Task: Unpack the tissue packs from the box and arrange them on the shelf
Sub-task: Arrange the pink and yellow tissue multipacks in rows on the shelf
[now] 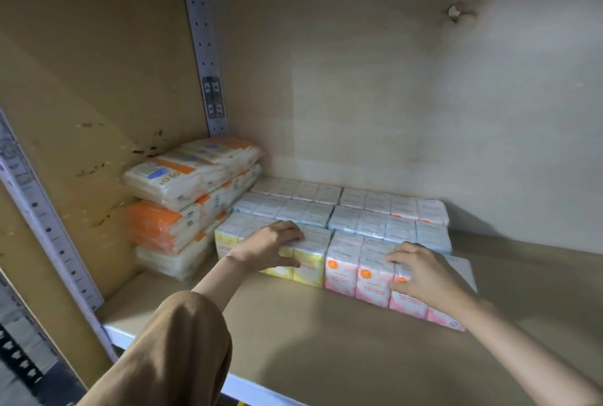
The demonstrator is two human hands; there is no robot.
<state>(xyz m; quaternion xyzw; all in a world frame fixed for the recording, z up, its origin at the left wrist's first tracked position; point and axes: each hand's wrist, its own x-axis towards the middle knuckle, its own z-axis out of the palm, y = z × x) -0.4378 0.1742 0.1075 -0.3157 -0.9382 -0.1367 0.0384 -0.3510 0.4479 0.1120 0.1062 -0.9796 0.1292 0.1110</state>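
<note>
**Tissue packs being squared up at front of storeroom shelf**

A person in a brown sleeve point(176, 340) is reaching across the bare front of the shelf point(293, 324), both hands working on the nearest row of tissue packs. The left hand point(274, 245) is gripping the yellow pack point(310, 270), fingers curled over its top and thumb pressing its front face. The right hand point(421, 271) is clasping the pink pack point(372, 278) in the same way, fingers over the top edge and thumb on the front. The two packs are sitting side by side and touching.

These film-wrapped bundles are looking light and soft. They are likely to give under a squeeze, and the glossy wrap may be slippery. A broad hold across the top and front, or on both ends, seems safer than a pinch on the film.

Just behind, the blue packs point(388, 226) are forming a second row, and a paler row point(375, 198) is lying against the back panel point(391, 95). To the left, a stack of orange-and-white packs point(182, 209) is leaning into the corner beside the perforated post point(205, 56). A small hole point(453, 12) is showing high on the panel. The box is nowhere in view.
</note>
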